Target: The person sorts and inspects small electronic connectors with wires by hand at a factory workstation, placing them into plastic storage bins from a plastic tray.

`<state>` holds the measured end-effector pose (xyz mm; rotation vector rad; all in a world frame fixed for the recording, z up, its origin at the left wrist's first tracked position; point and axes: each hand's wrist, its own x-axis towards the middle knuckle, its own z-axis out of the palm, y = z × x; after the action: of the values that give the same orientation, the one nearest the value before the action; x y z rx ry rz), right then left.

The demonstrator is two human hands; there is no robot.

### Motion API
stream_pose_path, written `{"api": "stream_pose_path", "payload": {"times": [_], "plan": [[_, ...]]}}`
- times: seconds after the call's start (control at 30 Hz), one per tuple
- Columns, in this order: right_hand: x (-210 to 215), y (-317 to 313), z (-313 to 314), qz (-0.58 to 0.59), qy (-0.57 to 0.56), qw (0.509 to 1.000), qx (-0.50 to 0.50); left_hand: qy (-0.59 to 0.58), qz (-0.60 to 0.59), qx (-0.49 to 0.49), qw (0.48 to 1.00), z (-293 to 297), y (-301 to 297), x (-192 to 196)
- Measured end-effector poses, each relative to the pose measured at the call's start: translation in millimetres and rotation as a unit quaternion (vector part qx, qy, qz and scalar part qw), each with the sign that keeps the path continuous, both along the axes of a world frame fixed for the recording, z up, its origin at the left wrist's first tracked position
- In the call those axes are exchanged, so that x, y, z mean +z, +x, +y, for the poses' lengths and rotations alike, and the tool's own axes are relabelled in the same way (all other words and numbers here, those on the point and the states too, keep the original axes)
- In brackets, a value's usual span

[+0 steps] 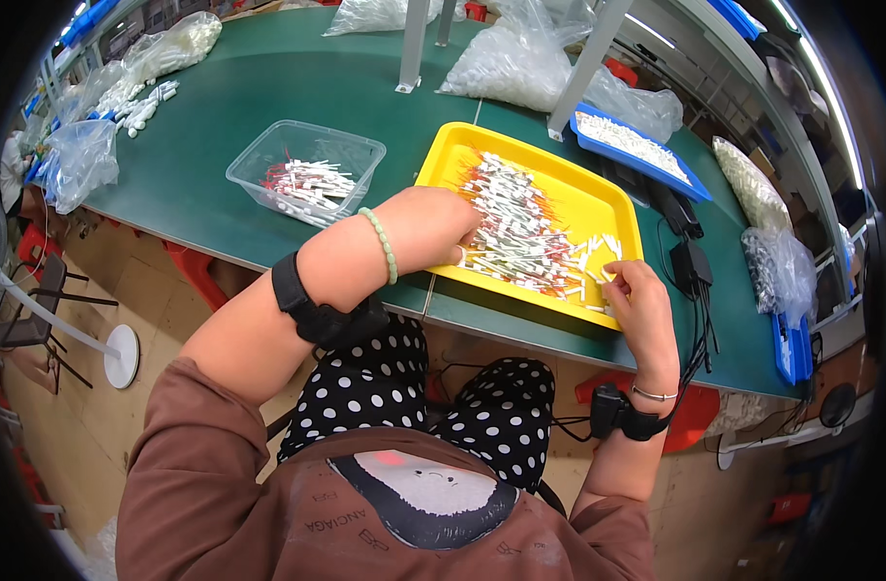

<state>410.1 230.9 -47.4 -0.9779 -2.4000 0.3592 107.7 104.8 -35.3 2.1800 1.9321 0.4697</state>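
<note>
A yellow tray (598, 189) holds a heap of small white tube pieces with red and orange wire ends (520, 218). Over its near left side, my left hand (428, 225) has its fingers curled closed. A whitish bit shows at the fingertips, but what they grip is too hidden to name. At the tray's near right corner, my right hand (641, 302) pinches a small white tube (606, 275) between thumb and finger. Loose white tubes (590, 257) without visible wires lie scattered beside it. Left of the tray, a clear plastic box (365, 153) contains more wired white pieces (312, 182).
Behind the yellow tray, a blue tray (695, 182) holds many small white pieces. Clear plastic bags (511, 63) stand near grey metal posts (415, 48) on the green table (297, 73). Black adapters and cables (692, 266) lie to the right. A bagged white pile (144, 107) is at far left.
</note>
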Motion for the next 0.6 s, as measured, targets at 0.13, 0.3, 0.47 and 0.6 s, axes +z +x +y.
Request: {"api": "stream_pose_path", "payload": {"times": [0.13,0.3,0.47,0.6], "plan": [[-4.0,6.3,2.8,0.005,0.148,0.989,-0.004,0.011,0.057,-0.035,0.998,0.9,-4.5,-1.3],[0.7,1.1,-10.2,0.08,0.149,0.985,-0.01,0.04,0.025,0.013,0.999,-8.6,-5.6,12.7],[-4.0,-41.2,-55.5,0.219,0.076,0.97,0.07,0.186,-0.216,-0.012,0.958,-31.2,6.4,3.8],[-7.2,-63.7,-90.6,0.301,-0.002,0.946,0.124,0.192,-0.333,-0.022,0.923,-62.9,28.8,1.9]]}}
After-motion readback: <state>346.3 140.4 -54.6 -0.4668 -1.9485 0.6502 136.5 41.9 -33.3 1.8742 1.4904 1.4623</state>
